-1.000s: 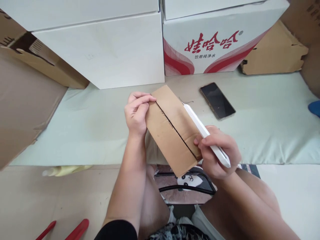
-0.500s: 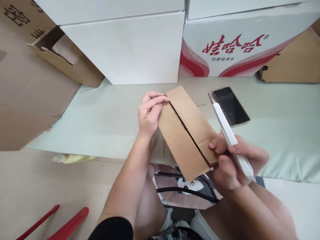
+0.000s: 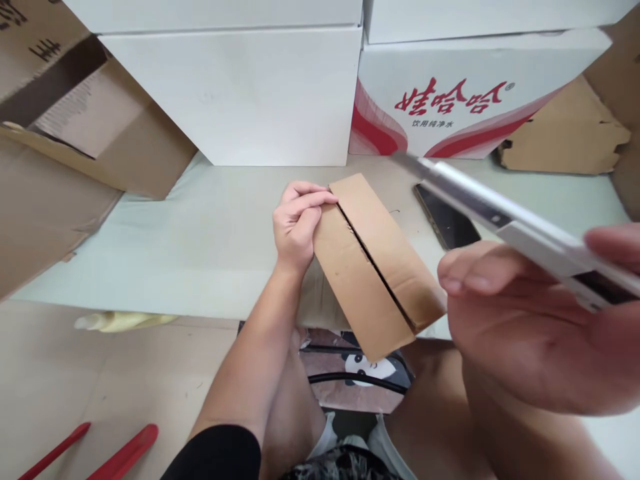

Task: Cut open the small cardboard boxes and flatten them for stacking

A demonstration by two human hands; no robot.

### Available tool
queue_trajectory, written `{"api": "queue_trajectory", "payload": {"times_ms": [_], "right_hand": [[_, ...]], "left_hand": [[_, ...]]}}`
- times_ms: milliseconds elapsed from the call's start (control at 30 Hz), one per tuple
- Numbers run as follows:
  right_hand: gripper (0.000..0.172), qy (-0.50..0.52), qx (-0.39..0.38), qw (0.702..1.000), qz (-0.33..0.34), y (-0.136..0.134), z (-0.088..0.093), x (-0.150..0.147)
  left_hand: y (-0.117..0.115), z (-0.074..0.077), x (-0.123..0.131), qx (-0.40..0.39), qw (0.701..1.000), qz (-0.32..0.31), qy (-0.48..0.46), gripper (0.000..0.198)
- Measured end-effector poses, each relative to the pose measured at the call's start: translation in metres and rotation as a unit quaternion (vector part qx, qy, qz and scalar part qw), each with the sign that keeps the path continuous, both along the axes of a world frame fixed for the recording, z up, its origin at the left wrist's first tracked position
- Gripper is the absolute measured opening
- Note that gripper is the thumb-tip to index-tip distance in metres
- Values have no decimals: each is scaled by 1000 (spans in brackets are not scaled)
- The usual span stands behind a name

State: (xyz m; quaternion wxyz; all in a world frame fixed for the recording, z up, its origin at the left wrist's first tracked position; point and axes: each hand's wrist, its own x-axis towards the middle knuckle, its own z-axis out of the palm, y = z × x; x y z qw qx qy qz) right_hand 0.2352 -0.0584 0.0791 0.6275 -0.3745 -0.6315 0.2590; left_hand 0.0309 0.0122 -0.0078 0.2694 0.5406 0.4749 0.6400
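A small brown cardboard box (image 3: 367, 280) sits tilted at the front edge of the green-covered surface, a dark seam running between its two top flaps. My left hand (image 3: 299, 223) grips its far left corner, fingers bent over the flap and thumb pressed on top. My right hand (image 3: 540, 320) is raised close to the camera, clear of the box. Between its fingers is a white utility knife (image 3: 530, 233), blade pointing to the upper left and slightly blurred. Behind the knife lies a dark smartphone (image 3: 447, 217), partly covered by it and the hand.
White cartons (image 3: 230, 100) and a white-and-red carton (image 3: 450, 100) stand along the back. Brown cardboard boxes (image 3: 135, 133) fill the left, and a torn cardboard piece (image 3: 560, 133) leans at the right. Red bars (image 3: 125, 453) show at lower left.
My right hand has let go of the box's near right corner and risen up and to the right, toward the camera, with the utility knife. My left hand keeps its hold.
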Motion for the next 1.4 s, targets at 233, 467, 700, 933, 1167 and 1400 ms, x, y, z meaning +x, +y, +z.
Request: {"api": "queue_trajectory", "payload": {"times_ms": [233,467,700,933,1167,1400], "right_hand": [[19,165,-49,984,55,8,-5,1],[16,185,-69,975,100,10,-23,7],[19,174,-92,979,50,4,-25,3],[16,75,-106,991,18,6,-25,5],[15,107,-99,989,36,10,-30,3],[23,76,-100,992,-6,12,-23,-2]], "left_hand": [[-5,-1,15,11,1000,0,14,25],[7,-1,22,9,1000,-5,1,22],[9,-7,17,-11,1000,1,-9,38],[-3,21,15,-40,986,31,158,27],[-8,30,27,-69,997,21,-36,36],[-1,25,31,-37,989,47,-137,42]]}}
